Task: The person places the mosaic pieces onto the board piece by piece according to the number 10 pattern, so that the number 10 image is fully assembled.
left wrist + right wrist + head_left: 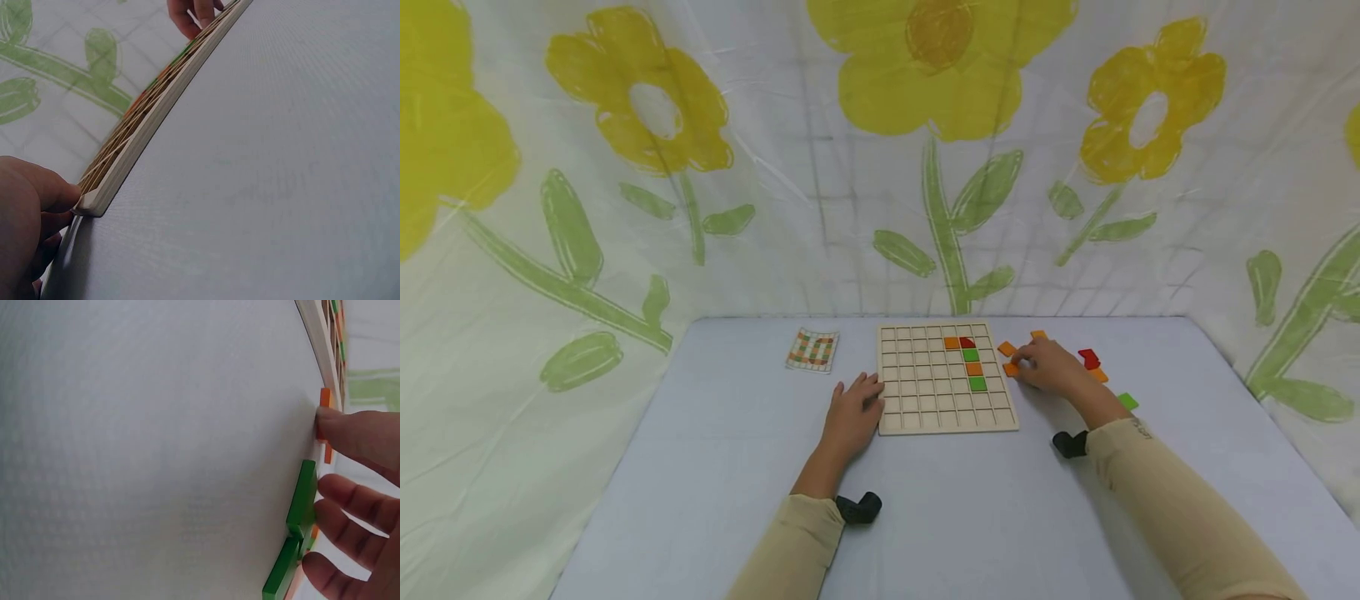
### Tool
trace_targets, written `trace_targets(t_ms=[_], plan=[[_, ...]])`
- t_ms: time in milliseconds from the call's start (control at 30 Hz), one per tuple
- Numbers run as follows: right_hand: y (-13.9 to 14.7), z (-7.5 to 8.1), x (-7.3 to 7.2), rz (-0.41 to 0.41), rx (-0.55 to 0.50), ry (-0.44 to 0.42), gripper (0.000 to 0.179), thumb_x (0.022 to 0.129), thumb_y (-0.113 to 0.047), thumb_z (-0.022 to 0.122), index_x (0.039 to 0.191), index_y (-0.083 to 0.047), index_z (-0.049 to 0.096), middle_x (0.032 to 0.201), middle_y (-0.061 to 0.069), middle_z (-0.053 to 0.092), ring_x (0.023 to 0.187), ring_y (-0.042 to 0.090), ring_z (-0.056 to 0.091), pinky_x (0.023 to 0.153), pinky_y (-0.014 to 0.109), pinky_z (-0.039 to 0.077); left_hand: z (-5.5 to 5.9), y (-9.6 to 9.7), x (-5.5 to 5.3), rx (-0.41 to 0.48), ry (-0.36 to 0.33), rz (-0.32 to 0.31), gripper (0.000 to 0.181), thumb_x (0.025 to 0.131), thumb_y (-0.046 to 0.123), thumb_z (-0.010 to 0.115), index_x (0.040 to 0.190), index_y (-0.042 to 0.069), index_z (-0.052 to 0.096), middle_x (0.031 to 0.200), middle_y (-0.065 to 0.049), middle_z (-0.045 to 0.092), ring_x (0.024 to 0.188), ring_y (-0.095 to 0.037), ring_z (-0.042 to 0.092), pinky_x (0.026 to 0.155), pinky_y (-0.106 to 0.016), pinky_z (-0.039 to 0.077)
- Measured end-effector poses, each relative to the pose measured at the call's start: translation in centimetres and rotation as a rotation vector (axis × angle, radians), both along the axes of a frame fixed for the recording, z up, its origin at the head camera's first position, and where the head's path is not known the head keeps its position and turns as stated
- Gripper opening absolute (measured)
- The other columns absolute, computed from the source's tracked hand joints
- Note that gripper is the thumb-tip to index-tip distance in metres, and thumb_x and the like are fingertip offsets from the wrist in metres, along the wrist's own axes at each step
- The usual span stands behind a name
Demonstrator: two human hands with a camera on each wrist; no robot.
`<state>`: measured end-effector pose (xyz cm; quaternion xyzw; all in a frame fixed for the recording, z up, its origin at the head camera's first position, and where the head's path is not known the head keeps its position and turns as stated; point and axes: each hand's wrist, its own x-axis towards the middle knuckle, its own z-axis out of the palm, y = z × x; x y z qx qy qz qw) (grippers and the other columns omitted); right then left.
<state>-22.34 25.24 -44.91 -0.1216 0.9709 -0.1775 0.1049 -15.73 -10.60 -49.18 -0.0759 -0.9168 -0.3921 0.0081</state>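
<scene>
A square wooden grid board (917, 400) lies on the table; orange, green and red tiles sit in some cells. At its left edge is my left hand (853, 414), fingers stretched forward. In the left wrist view its thumb (59, 192) touches the board's near corner. My right hand (1051, 368) reaches down just right of the board, by an orange tile (1011, 369). The right wrist view shows the thumb (340, 428) touching an orange tile (325, 397). Its other fingers spread apart beside two green tiles (302, 494), which the hand hides in the head view.
A small card (812, 350) with a coloured grid pattern lies left of the board. More loose tiles surround the right hand: orange (1007, 349), red (1088, 358) and green (1127, 402). A white cloth (760, 275) with painted flowers hangs behind the table.
</scene>
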Motion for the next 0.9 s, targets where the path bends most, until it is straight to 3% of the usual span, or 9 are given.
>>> trace_targets(t_ms=[233, 467, 767, 900], plan=[[0.8, 0.3, 0.3, -0.030, -0.046, -0.015, 0.024, 0.088, -0.020, 0.071, 0.108, -0.006, 0.071, 0.113, 0.017, 0.062, 0.095, 0.029, 0.054, 0.081, 0.044, 0.050, -0.1, 0.0, 0.0, -0.007, 0.011, -0.004, 0.035, 0.098, 0.021, 0.059, 0.130, 0.009, 0.064, 0.146, -0.005, 0.053, 0.144, -0.023, 0.038, 0.124, -0.052, 0.010], [4.3, 0.8, 0.5, -0.124, -0.080, -0.022, 0.043, 0.096, -0.024, 0.062, 0.131, 0.001, 0.059, 0.122, 0.027, 0.055, 0.104, 0.038, 0.054, 0.081, 0.051, 0.051, -0.2, -0.1, -0.1, -0.004, 0.000, -0.010, 0.035, 0.098, 0.022, 0.058, 0.131, 0.010, 0.063, 0.147, -0.003, 0.052, 0.145, -0.022, 0.037, 0.124, -0.051, 0.009], [8.4, 0.2, 0.9, -0.236, -0.006, -0.049, 0.049, 0.096, -0.019, 0.057, 0.137, 0.008, 0.049, 0.134, 0.039, 0.039, 0.121, 0.054, 0.042, 0.102, 0.066, 0.039, -0.4, -0.1, -0.3, -0.013, 0.009, -0.006, 0.035, 0.098, 0.022, 0.059, 0.130, 0.010, 0.064, 0.146, -0.004, 0.053, 0.144, -0.023, 0.038, 0.124, -0.051, 0.010], [8.7, 0.1, 0.8, -0.255, -0.055, -0.092, 0.042, 0.096, -0.013, 0.054, 0.134, 0.006, 0.054, 0.134, 0.036, 0.043, 0.118, 0.050, 0.044, 0.102, 0.066, 0.039, -0.4, -0.1, -0.3, -0.011, 0.011, -0.002, 0.035, 0.098, 0.022, 0.059, 0.130, 0.010, 0.064, 0.146, -0.004, 0.053, 0.144, -0.023, 0.038, 0.124, -0.051, 0.010]])
